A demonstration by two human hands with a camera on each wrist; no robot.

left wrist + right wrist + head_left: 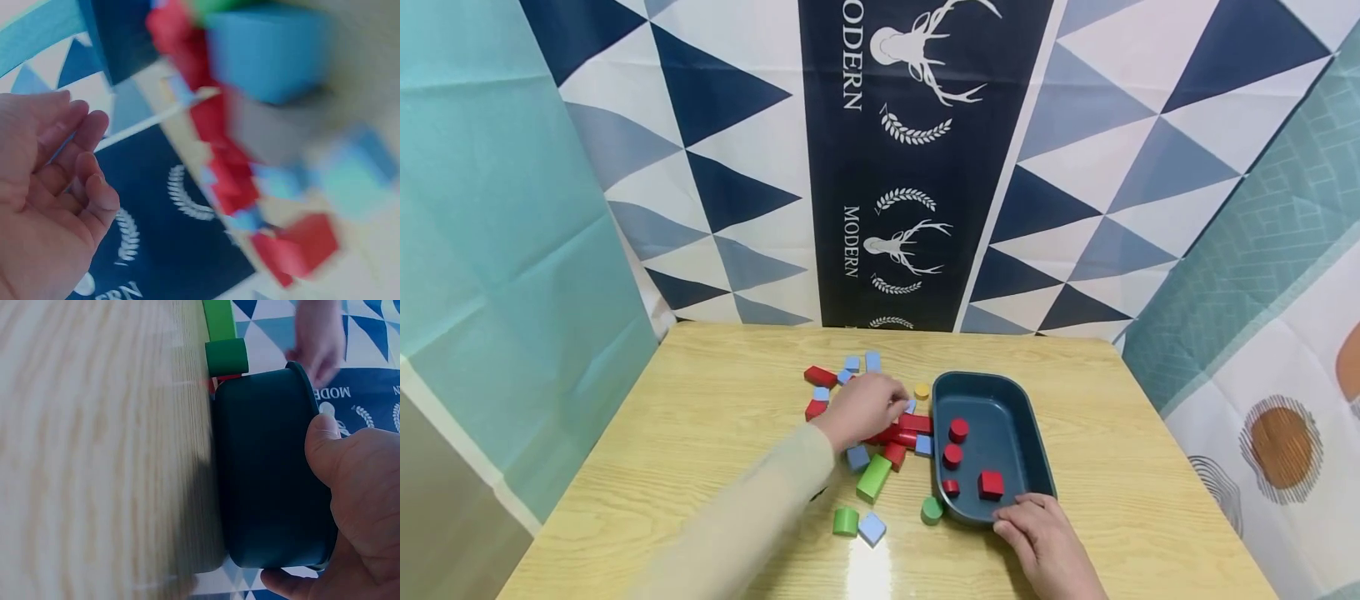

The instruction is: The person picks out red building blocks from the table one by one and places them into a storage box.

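Observation:
My left hand (867, 406) hovers over a loose heap of coloured wooden blocks. Its fingers are loosely bent, and the palm looks bare in the left wrist view. Beneath and beside it lie red blocks (916, 424), a blue cube (857, 457) and a green block (874, 479). My right hand (1047, 542) holds the near right corner of a dark teal tray (1000, 417), thumb (323, 434) on the rim. Inside the tray are several red pieces, among them a red cube (991, 485) and a red cylinder (958, 430).
A green cylinder (932, 511) stands beside the tray's near left corner. Nearer the front edge lie another green block (846, 522) and a light blue cube (872, 529). A yellow piece (921, 391) sits left of the tray. Patterned cloth (895, 208) hangs behind the wooden table (700, 433).

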